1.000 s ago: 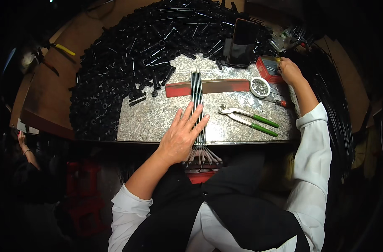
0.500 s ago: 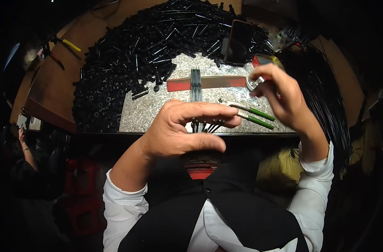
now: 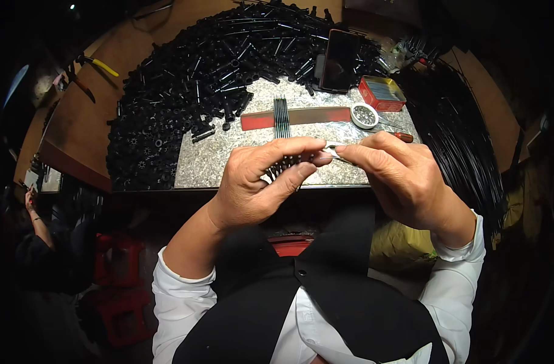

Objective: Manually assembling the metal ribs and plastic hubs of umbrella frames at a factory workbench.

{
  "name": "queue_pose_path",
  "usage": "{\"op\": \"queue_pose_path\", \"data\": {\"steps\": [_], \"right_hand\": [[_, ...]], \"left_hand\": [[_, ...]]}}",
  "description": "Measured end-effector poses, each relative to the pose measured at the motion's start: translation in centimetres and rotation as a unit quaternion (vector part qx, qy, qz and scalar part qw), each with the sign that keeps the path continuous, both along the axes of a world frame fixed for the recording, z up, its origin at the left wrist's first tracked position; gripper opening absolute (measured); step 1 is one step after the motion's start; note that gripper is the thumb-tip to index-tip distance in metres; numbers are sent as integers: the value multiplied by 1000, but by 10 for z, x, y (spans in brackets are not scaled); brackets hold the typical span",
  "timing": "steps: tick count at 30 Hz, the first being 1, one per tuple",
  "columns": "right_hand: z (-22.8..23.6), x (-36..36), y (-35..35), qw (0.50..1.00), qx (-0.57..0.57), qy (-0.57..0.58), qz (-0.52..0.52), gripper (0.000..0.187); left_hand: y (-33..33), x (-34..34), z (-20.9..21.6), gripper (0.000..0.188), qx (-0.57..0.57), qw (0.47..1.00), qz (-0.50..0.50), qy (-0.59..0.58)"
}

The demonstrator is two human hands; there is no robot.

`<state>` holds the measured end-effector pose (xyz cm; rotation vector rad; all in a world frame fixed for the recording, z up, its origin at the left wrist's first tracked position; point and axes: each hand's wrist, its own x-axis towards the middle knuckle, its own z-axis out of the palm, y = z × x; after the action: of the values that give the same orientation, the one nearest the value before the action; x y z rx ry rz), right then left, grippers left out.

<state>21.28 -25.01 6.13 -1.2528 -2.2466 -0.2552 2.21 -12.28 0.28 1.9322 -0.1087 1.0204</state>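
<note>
My left hand [image 3: 259,176] is curled around several thin dark rods [image 3: 282,165], whose small pale ends show between thumb and fingers. Facing it, my right hand [image 3: 404,173] is closed in a pinch, its fingertips meeting the left fingertips. A bit of silver metal [image 3: 333,149] shows where they meet; it looks like the head of the pliers, but I cannot tell whether it is held or lies behind. Beyond the hands, a row of dark rods [image 3: 281,115] lies across a red and brown strip [image 3: 316,116]. A white dish of small silver pieces [image 3: 364,115] stands to the right.
Black tubular parts [image 3: 162,115] are heaped over the far and left table. A phone [image 3: 339,60] leans upright at the back, near a red box [image 3: 381,94]. A screwdriver [image 3: 403,137] lies beside the right hand. Long black rods [image 3: 465,139] fill the right side.
My right hand has moved from the dish, left and nearer, to meet the left fingertips. My left fingers have drawn closer together. The pliers' green handles no longer show.
</note>
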Motion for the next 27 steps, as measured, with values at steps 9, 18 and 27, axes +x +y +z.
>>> {"op": "queue_pose_path", "data": {"steps": [9,18,27], "right_hand": [[3,-5,-4,1000,12,-15,-10,41],[0,-4,-4,999,37,-36,-10,42],[0,-13,-4,999,34,15,-35,29]], "left_hand": [[-2,-4,4,24,-9,999,-30,41],[-1,-1,2,20,27,999,-16,24],[2,-1,5,23,89,995,1,34]]}}
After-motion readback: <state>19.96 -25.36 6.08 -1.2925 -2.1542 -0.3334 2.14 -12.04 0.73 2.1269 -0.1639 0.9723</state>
